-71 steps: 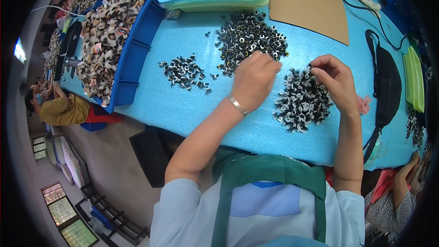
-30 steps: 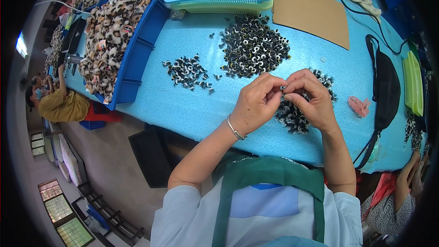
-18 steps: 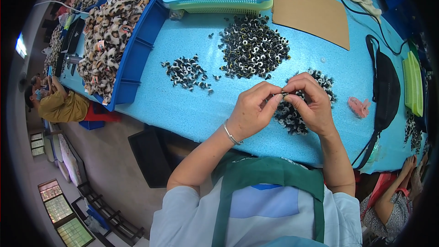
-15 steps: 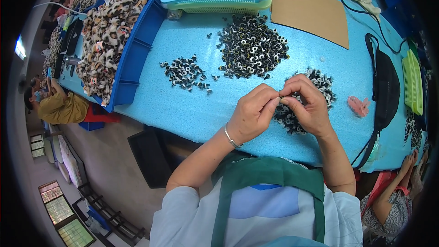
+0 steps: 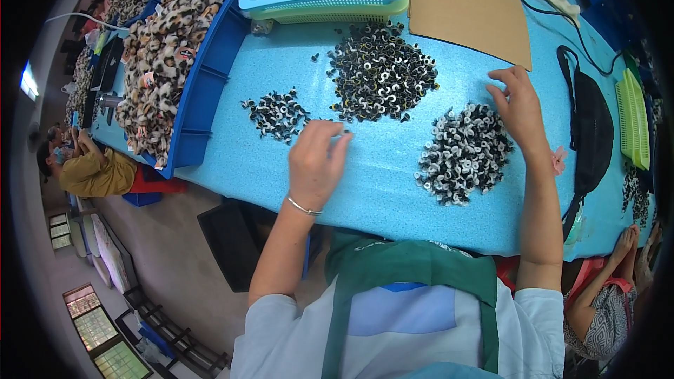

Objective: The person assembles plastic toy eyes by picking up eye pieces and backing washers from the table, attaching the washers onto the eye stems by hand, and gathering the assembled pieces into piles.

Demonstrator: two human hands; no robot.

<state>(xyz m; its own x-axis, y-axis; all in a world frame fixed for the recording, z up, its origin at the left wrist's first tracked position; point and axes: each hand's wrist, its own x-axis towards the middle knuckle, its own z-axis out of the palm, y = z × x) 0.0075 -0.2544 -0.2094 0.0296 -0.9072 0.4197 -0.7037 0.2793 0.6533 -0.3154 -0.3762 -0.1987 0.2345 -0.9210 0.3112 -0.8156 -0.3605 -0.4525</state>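
My left hand (image 5: 316,165), with a silver bangle at its wrist, is beside a small pile of black-and-white plastic pieces (image 5: 276,114). Between its thumb and index fingertips shows a small dark piece (image 5: 345,131), mostly too small to make out. Over the table to the right, my right hand (image 5: 521,109) has its fingers bent and apart, with nothing visible in them. Just left of it spreads a pile of black pieces with white rings (image 5: 465,154). A larger heap of black, white and yellowish pieces (image 5: 382,74) lies farther away, between the hands.
A blue bin (image 5: 203,98) of spotted furry pieces stands at left. Behind are a blue basket (image 5: 323,1) of translucent white pieces and a cardboard sheet (image 5: 470,17). A black waist bag (image 5: 593,126) and a green basket (image 5: 632,123) lie right. Other people sit at both sides.
My hands, pinched together over the right pile before, have come apart. The left has moved left toward the small pile; the right has moved right and away, and its fingers have opened.
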